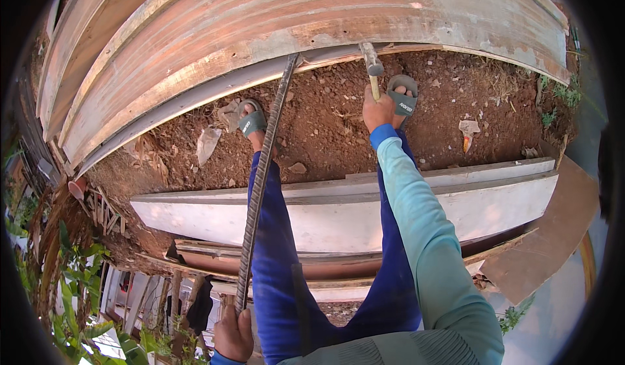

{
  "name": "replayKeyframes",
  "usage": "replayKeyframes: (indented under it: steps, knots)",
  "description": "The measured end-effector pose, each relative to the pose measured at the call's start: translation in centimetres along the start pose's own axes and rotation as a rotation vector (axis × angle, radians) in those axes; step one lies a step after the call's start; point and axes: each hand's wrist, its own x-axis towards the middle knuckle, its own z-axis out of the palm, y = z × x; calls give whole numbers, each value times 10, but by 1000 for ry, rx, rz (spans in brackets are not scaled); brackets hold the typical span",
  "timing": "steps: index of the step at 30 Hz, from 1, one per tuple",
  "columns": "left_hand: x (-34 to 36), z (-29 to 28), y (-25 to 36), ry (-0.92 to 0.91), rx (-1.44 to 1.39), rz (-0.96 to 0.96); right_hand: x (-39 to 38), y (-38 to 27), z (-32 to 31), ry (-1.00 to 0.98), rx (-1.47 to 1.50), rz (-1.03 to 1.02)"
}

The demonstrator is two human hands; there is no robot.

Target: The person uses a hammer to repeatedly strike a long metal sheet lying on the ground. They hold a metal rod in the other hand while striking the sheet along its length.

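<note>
My left hand [233, 334], low in the picture, is closed around the near end of a long ribbed steel bar [263, 169]. The bar slants up past my left leg, and its far end meets the lower edge of a big wooden panel [312, 23]. My right hand [379, 110], arm stretched forward, grips the short visible part of a hammer's pale handle. The hammer's grey metal head [371, 59] is at the panel's lower edge, right of the bar's tip; whether it touches the wood I cannot tell.
My sandalled feet stand on reddish soil [325, 124] with stones and scraps. Behind them lie white-faced boards [325, 218], with more planks nearer me. A brown sheet [547, 235] leans at the right. Plants [71, 306] and sticks fill the lower left.
</note>
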Motion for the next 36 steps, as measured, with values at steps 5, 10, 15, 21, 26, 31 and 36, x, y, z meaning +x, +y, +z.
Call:
replayKeyframes:
  steps: [5,10,15,21,26,31,36]
  knots:
    - [2,-9,2,41,-51,6,19,0,6,161,336,-95]
    - [1,-25,8,-33,-48,-31,22,-17,-18,289,490,-287]
    - [2,-21,11,-21,42,-54,29,20,-18,227,236,-101]
    - [-14,-20,-17,86,329,79,41,39,-6,267,171,-35]
    - [-23,-12,-26,127,361,68,16,7,-18,249,251,-140]
    - [-17,-12,-19,131,376,44,37,16,-13,238,137,-160]
    - [-5,-28,22,-27,52,-79,34,18,-16,171,48,-98]
